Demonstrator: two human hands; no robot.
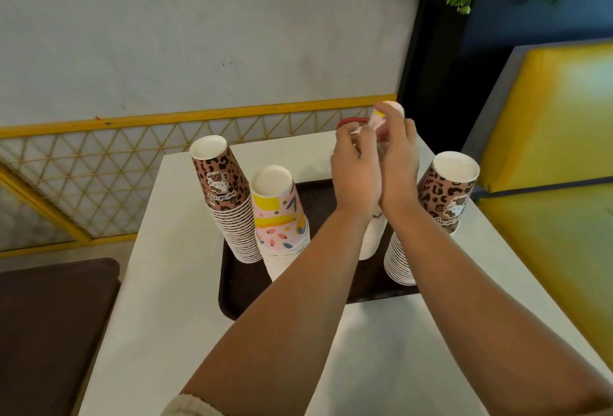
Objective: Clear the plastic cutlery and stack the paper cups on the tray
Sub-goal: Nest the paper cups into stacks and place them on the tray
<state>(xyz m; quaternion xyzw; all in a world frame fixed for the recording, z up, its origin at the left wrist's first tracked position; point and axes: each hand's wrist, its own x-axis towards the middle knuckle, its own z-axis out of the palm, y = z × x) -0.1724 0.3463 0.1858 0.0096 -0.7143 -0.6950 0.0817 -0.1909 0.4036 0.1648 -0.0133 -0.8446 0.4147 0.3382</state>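
Mostly bench (159, 269): white, bare toward its near edge.
Tray (232, 296): dark, carrying four upturned cup stacks.
Hands: left hand (356, 173) and right hand (399, 166) together pinch a pink cup (386, 110) above the middle stack (373, 236).

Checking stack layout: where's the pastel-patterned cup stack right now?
In the head view, the pastel-patterned cup stack stands upside down on the dark tray, left of the left hand, right beside the left leopard-print stack.
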